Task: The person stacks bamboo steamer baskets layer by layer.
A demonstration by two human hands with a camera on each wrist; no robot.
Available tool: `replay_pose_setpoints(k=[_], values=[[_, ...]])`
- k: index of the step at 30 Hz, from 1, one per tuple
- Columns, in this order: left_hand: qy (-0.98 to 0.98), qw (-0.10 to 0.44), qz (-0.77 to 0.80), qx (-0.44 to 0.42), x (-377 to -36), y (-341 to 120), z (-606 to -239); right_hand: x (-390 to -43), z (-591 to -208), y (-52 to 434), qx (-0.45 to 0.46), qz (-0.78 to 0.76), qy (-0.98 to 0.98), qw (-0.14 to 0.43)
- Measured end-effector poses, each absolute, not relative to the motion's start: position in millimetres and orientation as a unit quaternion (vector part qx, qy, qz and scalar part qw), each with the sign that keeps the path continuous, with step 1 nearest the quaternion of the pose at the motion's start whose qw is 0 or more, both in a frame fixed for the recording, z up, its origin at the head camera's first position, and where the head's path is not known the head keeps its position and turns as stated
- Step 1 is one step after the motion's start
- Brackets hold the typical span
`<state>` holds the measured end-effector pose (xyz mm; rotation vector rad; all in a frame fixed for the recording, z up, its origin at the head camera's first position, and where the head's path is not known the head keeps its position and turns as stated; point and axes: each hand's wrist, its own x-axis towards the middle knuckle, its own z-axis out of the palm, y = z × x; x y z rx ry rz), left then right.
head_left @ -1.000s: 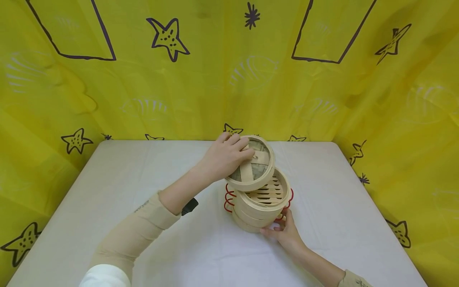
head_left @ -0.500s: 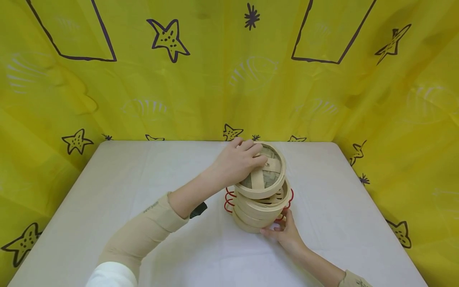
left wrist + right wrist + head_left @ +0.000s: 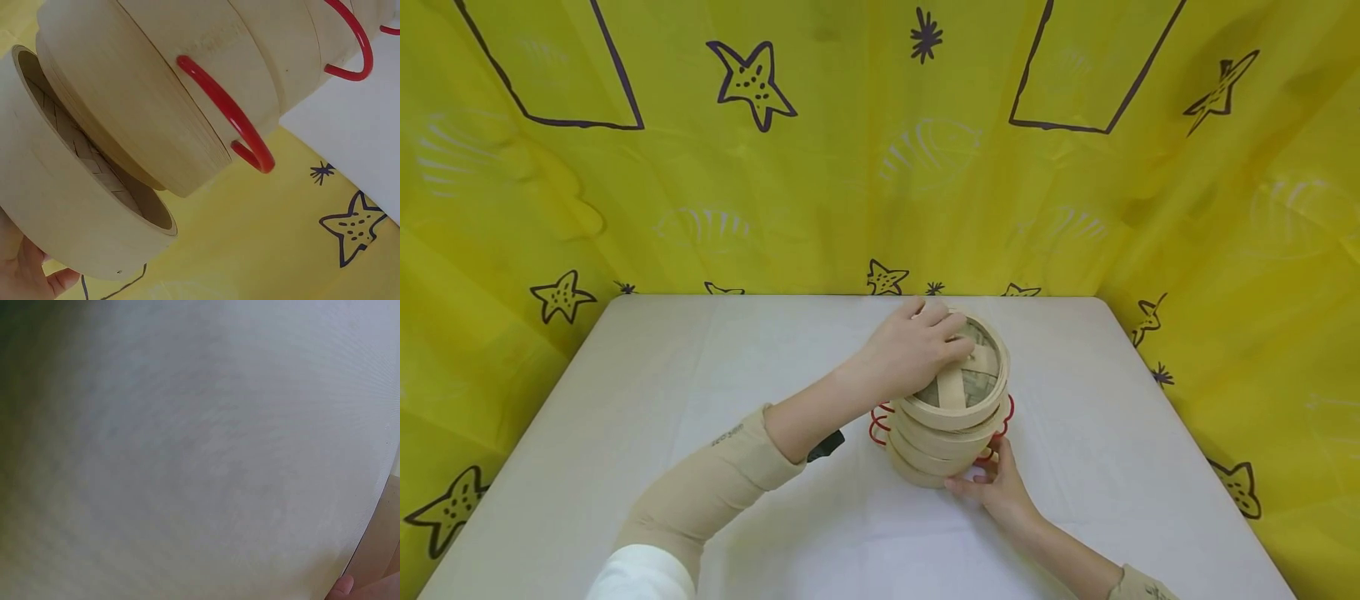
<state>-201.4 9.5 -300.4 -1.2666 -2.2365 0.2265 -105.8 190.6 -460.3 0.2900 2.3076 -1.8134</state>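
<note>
A round bamboo steamer (image 3: 938,448) of stacked tiers, with red handles, stands right of the table's middle. Over its top is the woven bamboo lid (image 3: 952,390), gripped by my left hand (image 3: 904,357) with the fingers over the far rim. In the left wrist view the lid (image 3: 75,181) sits tilted against the top tier (image 3: 134,100), leaving a gap on one side. My right hand (image 3: 1006,498) holds the lower right side of the steamer, thumb at the front and fingers near a red handle. Only a bit of that hand (image 3: 372,589) shows in the right wrist view.
A white cloth covers the table (image 3: 760,333). Yellow curtains (image 3: 820,192) with starfish drawings enclose the back and both sides. A black wrist-camera piece (image 3: 826,446) sits under the left wrist.
My left hand has brought the lid rightward and down, from beside the steamer's opening to over it, so the slatted inside is covered. My right hand stays in place.
</note>
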Motion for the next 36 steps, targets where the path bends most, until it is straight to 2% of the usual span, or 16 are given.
replay_pose_setpoints(k=[28, 36], values=[[-0.836, 0.228, 0.121, -0.484, -200, 25, -307, -106, -461, 191, 0.1, -0.613, 0.776, 0.11], [-0.835, 0.23, 0.123, -0.485, -200, 25, -308, -105, -460, 191, 0.097, -0.611, 0.779, 0.105]])
